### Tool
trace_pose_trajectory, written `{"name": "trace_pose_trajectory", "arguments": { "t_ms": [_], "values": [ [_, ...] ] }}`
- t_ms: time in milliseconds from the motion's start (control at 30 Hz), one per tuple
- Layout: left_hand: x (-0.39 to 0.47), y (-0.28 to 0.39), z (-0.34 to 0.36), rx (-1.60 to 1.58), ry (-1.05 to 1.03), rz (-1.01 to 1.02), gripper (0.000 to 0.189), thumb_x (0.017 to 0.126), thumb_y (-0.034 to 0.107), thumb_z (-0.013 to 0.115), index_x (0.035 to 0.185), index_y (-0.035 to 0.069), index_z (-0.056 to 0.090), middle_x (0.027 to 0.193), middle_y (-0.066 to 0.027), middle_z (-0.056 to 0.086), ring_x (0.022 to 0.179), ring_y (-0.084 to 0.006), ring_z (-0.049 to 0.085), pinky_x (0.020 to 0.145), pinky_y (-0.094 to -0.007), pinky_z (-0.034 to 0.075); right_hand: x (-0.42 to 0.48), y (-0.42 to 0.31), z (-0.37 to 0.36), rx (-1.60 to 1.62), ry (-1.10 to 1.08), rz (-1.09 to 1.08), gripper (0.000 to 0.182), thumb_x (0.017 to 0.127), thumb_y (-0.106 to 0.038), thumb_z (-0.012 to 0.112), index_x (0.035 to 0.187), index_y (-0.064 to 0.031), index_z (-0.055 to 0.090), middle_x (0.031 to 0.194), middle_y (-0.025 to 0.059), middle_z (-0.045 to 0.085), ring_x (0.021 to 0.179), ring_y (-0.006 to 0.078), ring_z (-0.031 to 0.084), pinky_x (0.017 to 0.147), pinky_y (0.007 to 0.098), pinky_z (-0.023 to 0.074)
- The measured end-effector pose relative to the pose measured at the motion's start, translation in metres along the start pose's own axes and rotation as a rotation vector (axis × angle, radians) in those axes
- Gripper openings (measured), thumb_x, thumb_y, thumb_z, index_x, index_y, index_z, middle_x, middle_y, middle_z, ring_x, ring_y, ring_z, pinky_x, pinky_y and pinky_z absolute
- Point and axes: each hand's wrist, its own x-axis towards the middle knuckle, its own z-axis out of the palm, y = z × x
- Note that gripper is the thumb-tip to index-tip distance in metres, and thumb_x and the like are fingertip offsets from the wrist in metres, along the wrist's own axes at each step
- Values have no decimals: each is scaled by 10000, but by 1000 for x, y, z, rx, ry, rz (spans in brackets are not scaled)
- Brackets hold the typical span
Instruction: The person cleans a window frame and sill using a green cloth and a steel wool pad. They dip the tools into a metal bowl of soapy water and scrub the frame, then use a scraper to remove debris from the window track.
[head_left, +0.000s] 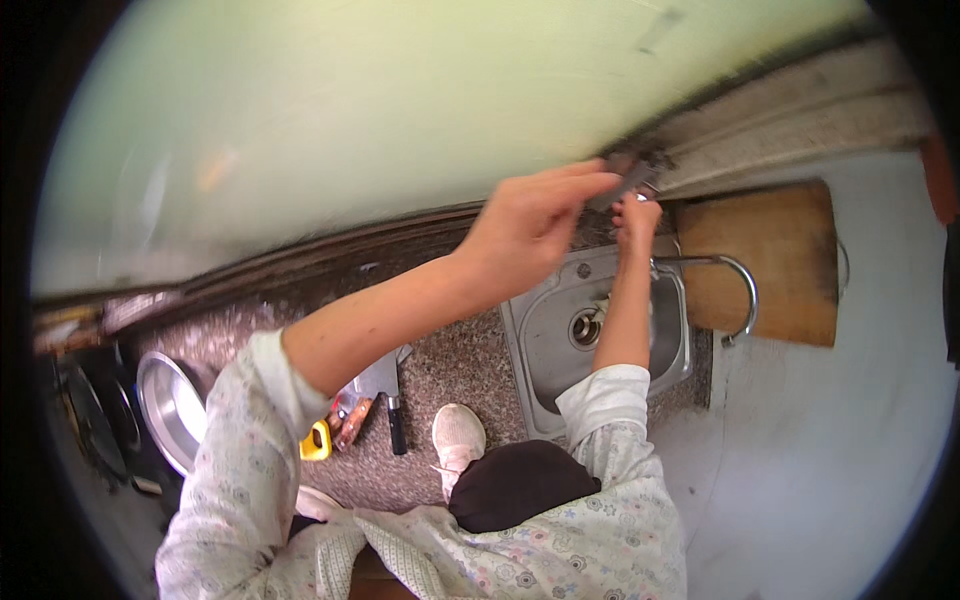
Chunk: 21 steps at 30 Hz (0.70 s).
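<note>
My left hand (525, 225) reaches up to the right across the front of a pale green, cloudy pane (337, 112), its fingers stretched out and blurred. Their tips are at a dark grey, flat piece (636, 177) by the pane's lower right edge. Whether they grip it or only touch it, I cannot tell. Just below, my right hand (637, 221) is closed around a small shiny metal thing (642, 197), mostly hidden in the fist. My right forearm passes over a stainless steel sink (551, 360) with an open drain (585, 328).
A chrome faucet (739, 277) curves beside a wooden board (757, 262). On the speckled stone counter (465, 367) lie a black-handled cleaver (396, 427), a yellow handle (316, 441) and a reddish packet (354, 424). A metal basin (171, 412) stands left. My pale shoe (459, 439) is on the counter.
</note>
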Motion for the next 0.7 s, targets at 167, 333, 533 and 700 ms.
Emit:
{"name": "trace_pose_trajectory", "arguments": {
  "t_ms": [167, 333, 533, 700],
  "values": [
    [23, -10, 45, -152, -98, 148, 292, 644, -5, 565, 935, 5, 591, 960, -206, 562, 936, -368, 530, 780, -402, 438, 36, 14, -16, 255, -131, 72, 182, 680, -168, 691, 749, -47, 574, 675, 21, 575, 523, 121, 458, 435, 262, 350],
    [13, -19, 70, -143, -142, 193, 297, 661, 18, 544, 949, 10, 613, 1194, -291, 437, 1087, -425, 439, 895, -423, 390, 41, 6, -22, 186, -217, 141, 178, 747, -184, 622, 840, -42, 569, 785, 39, 579, 682, 155, 488, 561, 307, 389],
    [-32, 8, -23, -67, -293, 106, 185, 723, 30, 527, 889, 27, 609, 1038, -168, 532, 969, -329, 518, 773, -379, 445, 16, -15, -42, 15, -267, 158, 209, 827, -203, 539, 949, -35, 563, 917, 62, 584, 874, 194, 524, 711, 361, 436],
    [-128, 8, -144, 66, -419, 50, 184, 754, 37, 522, 928, 0, 569, 941, -145, 554, 905, -298, 539, 748, -373, 450, 16, 78, -107, -275, -532, -242, 249, 857, -237, 532, 1018, -47, 549, 915, 51, 577, 855, 187, 540, 691, 356, 442]
  ]
}}
